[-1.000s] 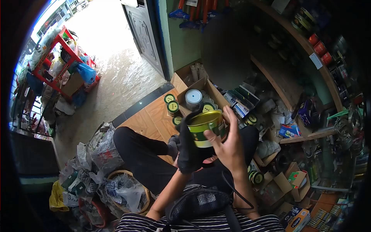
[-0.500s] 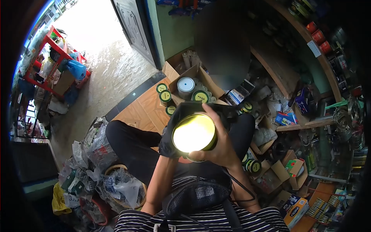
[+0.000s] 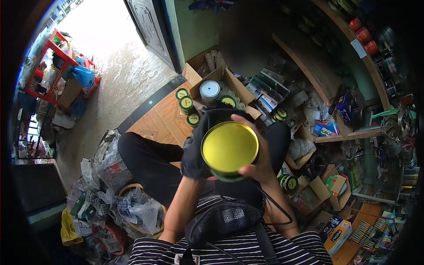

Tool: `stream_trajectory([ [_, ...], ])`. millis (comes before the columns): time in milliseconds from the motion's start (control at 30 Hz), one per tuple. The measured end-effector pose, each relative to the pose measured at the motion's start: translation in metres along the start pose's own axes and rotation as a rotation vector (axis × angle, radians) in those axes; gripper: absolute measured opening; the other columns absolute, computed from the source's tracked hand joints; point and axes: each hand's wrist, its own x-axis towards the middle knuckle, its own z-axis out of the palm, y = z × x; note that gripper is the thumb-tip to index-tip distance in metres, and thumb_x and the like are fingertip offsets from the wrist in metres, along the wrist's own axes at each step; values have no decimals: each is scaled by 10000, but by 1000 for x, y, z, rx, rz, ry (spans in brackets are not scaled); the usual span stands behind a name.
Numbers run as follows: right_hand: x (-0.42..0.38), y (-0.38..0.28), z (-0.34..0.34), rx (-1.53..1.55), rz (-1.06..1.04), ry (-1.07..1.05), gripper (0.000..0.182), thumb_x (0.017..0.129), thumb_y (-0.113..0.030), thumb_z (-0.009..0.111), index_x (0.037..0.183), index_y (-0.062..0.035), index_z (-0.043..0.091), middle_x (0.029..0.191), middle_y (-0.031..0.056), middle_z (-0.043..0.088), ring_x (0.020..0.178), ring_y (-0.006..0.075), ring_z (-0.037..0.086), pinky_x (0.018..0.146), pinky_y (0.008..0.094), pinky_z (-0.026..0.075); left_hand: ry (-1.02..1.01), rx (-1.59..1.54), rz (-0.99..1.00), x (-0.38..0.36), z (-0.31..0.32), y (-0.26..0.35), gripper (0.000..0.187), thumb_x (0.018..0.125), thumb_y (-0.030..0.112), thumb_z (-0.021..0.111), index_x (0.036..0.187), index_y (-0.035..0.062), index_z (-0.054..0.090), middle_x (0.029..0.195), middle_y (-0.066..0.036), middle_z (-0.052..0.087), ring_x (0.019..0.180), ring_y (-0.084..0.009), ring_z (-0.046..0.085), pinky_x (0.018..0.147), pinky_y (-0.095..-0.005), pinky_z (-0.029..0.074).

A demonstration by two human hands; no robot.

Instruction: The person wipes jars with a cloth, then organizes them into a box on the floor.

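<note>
A round tin can [image 3: 229, 147] with a shiny gold end faces up at me above my lap, its green side showing along the lower edge. My right hand [image 3: 261, 163] wraps around the can's right side, thumb on the near rim and fingers at the far edge. Black cloth [image 3: 216, 116] surrounds the can's left and far sides. My left hand [image 3: 193, 168] is on the left of the can, mostly covered by this black cloth, and supports the can through it. Its fingers are hidden.
Ahead, a cardboard box [image 3: 242, 84] holds a larger tin [image 3: 210, 89] and clear containers. Green-lidded cans [image 3: 186, 103] stand on the tiles beside it. Plastic bags [image 3: 106, 163] and a basket [image 3: 128, 192] lie left. Open cartons [image 3: 339, 194] and shelves [image 3: 371, 62] are right.
The can has tilted in my hands, so its end has gone from bright white glare to plain gold. It sits slightly further right and closer to my right palm.
</note>
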Motion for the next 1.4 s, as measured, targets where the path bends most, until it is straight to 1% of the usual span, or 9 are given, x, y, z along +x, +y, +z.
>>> stream_trajectory([
  [33, -1, 6, 7, 244, 17, -25, 1234, 583, -507, 978, 1510, 34, 369, 1382, 157, 566, 1273, 231, 565, 1089, 358, 443, -54, 11, -23, 5, -8, -3, 445, 920, 191, 677, 1314, 10, 580, 1233, -166, 659, 1079, -277, 666, 925, -373, 525],
  [133, 0, 22, 8, -154, -356, -70, 1250, 546, -594, 967, 1460, 3, 356, 1433, 273, 496, 1306, 347, 546, 1103, 455, 450, -27, 110, 12, -1, -7, -11, 464, 914, 188, 674, 1331, 12, 573, 1263, -166, 644, 1121, -294, 645, 964, -382, 496],
  [267, 16, 36, 6, -453, -617, 73, 1310, 555, -499, 998, 1503, -29, 225, 1462, 248, 427, 1320, 328, 516, 1112, 454, 447, 72, 489, 192, -9, 11, -6, 489, 906, 185, 671, 1352, 15, 563, 1304, -166, 623, 1176, -317, 616, 1016, -394, 457],
  [500, 7, 39, 1, -414, -409, 397, 1241, 629, -393, 990, 1511, -4, 208, 1393, 202, 441, 1259, 306, 548, 1059, 434, 494, -30, 1378, 628, -11, 31, 14, 528, 895, 159, 662, 1391, 20, 544, 1361, -169, 594, 1270, -365, 562, 1108, -420, 383],
  [733, -22, 46, 9, -236, -446, 517, 1376, 574, -545, 978, 1534, -7, 150, 1420, 173, 472, 1315, 295, 509, 1107, 424, 443, -75, 927, 336, 10, 39, 13, 455, 898, 94, 662, 1340, 8, 593, 1360, -174, 608, 1271, -322, 559, 1067, -390, 436],
  [933, -22, 2, -28, -497, -553, 818, 935, 979, -747, 313, 1504, 26, 329, 1432, 156, 488, 1297, 263, 534, 1085, 405, 457, -107, 1220, 380, 9, 81, 59, 400, 898, 72, 660, 1290, -6, 635, 1309, -161, 653, 1199, -292, 619, 1011, -357, 494],
  [1000, -23, 0, -34, -224, -574, 764, 918, 983, -729, 329, 1510, 22, 288, 1386, 165, 540, 1269, 265, 559, 1070, 401, 466, -176, 1481, 706, 18, 62, 40, 357, 896, 37, 648, 1249, -17, 665, 1236, -141, 706, 1094, -267, 694, 934, -322, 552],
  [1200, -36, 11, -42, -2, -535, 685, 863, 1001, -694, 342, 1497, 11, 331, 1391, 142, 541, 1300, 246, 536, 1113, 402, 433, -133, 940, 162, 15, 34, 3, 479, 831, -141, 594, 1302, -57, 561, 1256, -169, 676, 1162, -253, 666, 971, -335, 548],
  [1400, -38, 6, -41, -69, -460, 757, 953, 930, -745, 491, 1474, 16, 307, 1279, 140, 608, 1165, 217, 597, 1023, 357, 465, -188, 1167, 207, -7, 20, 18, 420, 884, 3, 617, 1303, 10, 588, 1114, -119, 667, 1093, -265, 639, 907, -381, 526],
])
